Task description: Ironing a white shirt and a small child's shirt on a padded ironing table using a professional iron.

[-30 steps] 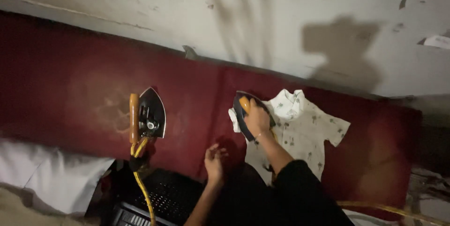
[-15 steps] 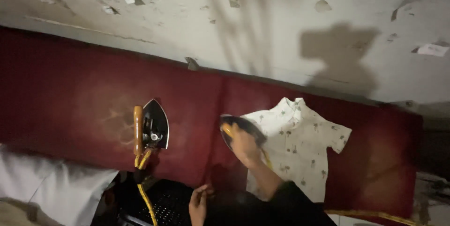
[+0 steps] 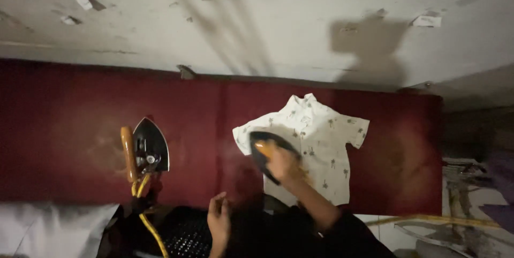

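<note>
A small white printed short-sleeved shirt (image 3: pixel 318 145) lies flat on a dark red cloth-covered surface (image 3: pixel 69 119). My right hand (image 3: pixel 282 162) grips the orange handle of a dark iron (image 3: pixel 265 150) that rests on the shirt's left side. My left hand (image 3: pixel 218 220) hovers near the front edge of the red surface, fingers loosely apart and holding nothing. A second iron (image 3: pixel 145 146) with an orange handle stands on its side to the left.
A yellow cord (image 3: pixel 151 228) runs down from the second iron over a black perforated object (image 3: pixel 184 234). White cloth (image 3: pixel 48 231) lies at the lower left. A stained pale wall (image 3: pixel 257 22) rises behind. Clutter sits at the right edge.
The iron in my right hand has slid from the shirt's left edge onto the shirt. My left hand has drawn back toward me.
</note>
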